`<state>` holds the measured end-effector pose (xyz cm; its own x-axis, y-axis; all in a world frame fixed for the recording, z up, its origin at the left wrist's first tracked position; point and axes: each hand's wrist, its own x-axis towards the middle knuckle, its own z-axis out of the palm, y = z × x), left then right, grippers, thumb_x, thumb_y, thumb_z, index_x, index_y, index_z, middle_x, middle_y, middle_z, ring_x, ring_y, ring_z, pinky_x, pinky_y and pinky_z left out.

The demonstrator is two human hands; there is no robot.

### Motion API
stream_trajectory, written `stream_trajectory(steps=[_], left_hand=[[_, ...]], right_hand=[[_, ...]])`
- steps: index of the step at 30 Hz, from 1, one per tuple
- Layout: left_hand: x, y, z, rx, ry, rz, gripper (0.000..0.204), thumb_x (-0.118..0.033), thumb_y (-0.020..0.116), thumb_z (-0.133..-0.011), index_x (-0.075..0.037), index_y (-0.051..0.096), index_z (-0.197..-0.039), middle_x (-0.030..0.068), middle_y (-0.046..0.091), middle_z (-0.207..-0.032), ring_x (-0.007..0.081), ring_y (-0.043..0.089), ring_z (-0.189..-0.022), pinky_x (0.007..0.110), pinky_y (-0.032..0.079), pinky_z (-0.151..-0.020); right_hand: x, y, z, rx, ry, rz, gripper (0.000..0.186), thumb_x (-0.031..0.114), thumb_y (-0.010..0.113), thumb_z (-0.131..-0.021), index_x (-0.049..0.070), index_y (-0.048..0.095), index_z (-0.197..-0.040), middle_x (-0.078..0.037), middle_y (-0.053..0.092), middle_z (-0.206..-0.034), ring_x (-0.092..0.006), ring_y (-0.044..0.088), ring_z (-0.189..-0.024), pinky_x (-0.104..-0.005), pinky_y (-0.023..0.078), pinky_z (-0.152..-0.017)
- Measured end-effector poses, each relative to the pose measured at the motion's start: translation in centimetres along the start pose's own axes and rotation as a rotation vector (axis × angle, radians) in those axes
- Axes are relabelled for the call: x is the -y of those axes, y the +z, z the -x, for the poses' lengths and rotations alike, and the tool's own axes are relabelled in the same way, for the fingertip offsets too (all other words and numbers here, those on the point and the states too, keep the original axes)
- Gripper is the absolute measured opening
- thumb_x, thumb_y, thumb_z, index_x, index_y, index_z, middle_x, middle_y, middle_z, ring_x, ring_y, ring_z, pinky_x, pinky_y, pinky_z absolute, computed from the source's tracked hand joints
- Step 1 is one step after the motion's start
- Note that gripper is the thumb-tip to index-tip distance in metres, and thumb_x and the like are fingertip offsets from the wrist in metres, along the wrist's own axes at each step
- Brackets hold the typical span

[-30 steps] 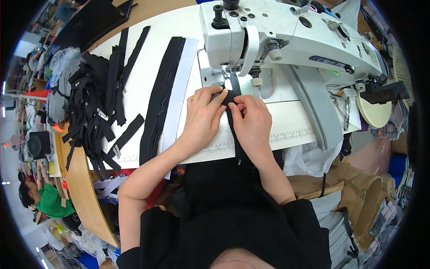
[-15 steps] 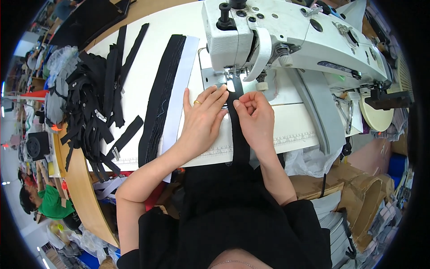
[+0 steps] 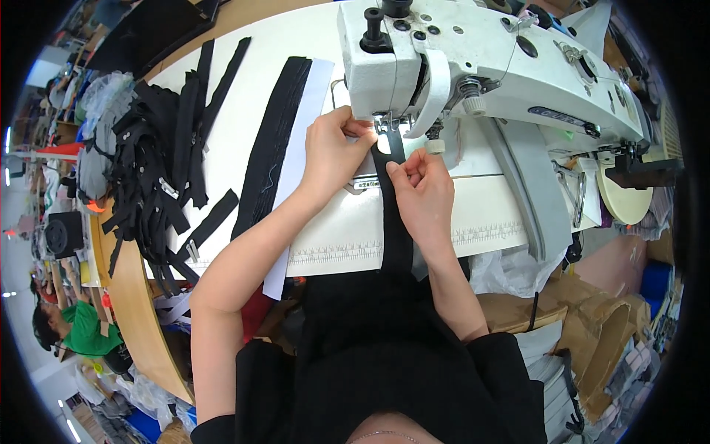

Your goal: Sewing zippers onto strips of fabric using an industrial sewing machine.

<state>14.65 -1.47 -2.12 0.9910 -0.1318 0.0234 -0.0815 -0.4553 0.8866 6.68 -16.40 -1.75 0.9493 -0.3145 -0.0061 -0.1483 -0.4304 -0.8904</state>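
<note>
top: plain black tee point(image 3: 414, 370), bottom middle of the frame, matte-looking cloth with some soft creases
sleeves: short and black too; left sleeve point(image 3: 214, 429) by the lower left edge, right sleeve point(image 3: 510, 359) lower right
neckline: rounded neckline point(image 3: 392, 412), bottom centre
necklace: thin little chain point(image 3: 384, 433), looks like pale metal
arms: bare below the sleeves
hands: left hand point(image 3: 333, 152) and right hand point(image 3: 427, 191) both bare, nails too small to make out tbh

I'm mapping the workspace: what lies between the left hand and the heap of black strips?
Head view, from the left hand to the heap: a white strip, a black fabric stack, then white tabletop.
</note>
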Motion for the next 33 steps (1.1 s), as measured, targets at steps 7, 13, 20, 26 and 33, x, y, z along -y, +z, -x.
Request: stream_trajectory(steps=[7,13,20,26,33], left_hand=[[0.7,0.2,-2.0,0.063,-0.083,-0.060,0.025,-0.006,0.074,-0.076,-0.001,0.068,-0.100,0.0099,0.075,-0.078,0.0270,0.074,-0.074,0.039,0.058,-0.075],[-0.2,0.8,-1.1,-0.029,0.007,-0.182,0.017,-0.003,0.073,-0.075,0.002,0.066,-0.090,0.0171,0.072,-0.076,0.0351,0.073,-0.072,0.042,0.057,-0.073],[-0.2,1.3,-1.4,-0.099,0.069,-0.222,0.010,0.000,0.071,-0.074,0.004,0.064,-0.079,0.0210,0.070,-0.073,0.0386,0.071,-0.069,0.045,0.054,-0.068],[-0.5,1.8,-1.3,-0.150,0.082,-0.246,0.008,-0.001,0.073,-0.074,0.006,0.068,-0.075,0.0224,0.066,-0.065,0.0416,0.068,-0.064,0.048,0.052,-0.064],[-0.6,2.0,-1.0,-0.140,0.048,-0.307,0.009,0.000,0.074,-0.076,0.005,0.067,-0.079,0.0214,0.068,-0.069,0.0409,0.068,-0.066,0.048,0.053,-0.066]], right_hand=[[-0.1,0.2,-0.1,0.001,0.029,-0.037,0.026,0.013,0.077,-0.088,0.001,0.054,-0.090,-0.010,0.065,-0.068,-0.0296,0.066,-0.061,-0.0438,0.050,-0.063],[0.1,0.5,-0.1,-0.049,0.054,0.014,0.030,0.014,0.079,-0.088,0.002,0.053,-0.093,-0.010,0.066,-0.070,-0.0330,0.068,-0.065,-0.0459,0.051,-0.064],[0.6,0.7,-0.2,-0.083,0.065,0.038,0.032,0.015,0.081,-0.086,0.003,0.052,-0.094,-0.010,0.068,-0.071,-0.0349,0.069,-0.068,-0.0480,0.052,-0.066],[0.6,0.6,-0.2,-0.096,0.018,0.070,0.031,0.014,0.081,-0.084,0.003,0.053,-0.093,-0.011,0.069,-0.071,-0.0356,0.070,-0.070,-0.0481,0.052,-0.067],[1.0,0.6,-0.4,-0.102,0.008,0.103,0.030,0.014,0.082,-0.084,0.003,0.055,-0.092,-0.012,0.069,-0.071,-0.0359,0.071,-0.071,-0.0479,0.053,-0.067]])
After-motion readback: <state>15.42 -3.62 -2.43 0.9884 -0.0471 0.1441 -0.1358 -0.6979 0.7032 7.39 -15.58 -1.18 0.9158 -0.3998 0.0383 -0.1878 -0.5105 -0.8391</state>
